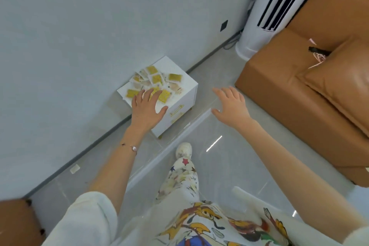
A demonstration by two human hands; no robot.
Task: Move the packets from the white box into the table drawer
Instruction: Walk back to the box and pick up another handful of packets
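Yellow packets [157, 84] scattered atop white table [185, 94]

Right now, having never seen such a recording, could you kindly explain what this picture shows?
There is no machine here: a person wears a camera on the head, so the one picture looks down at their two bare hands. The left hand and the right hand are both open, holding nothing. Yellow packets lie scattered on top of a small white table, whose two drawers with gold handles are closed. The left hand reaches towards the packets. A brown sofa stands at the right.
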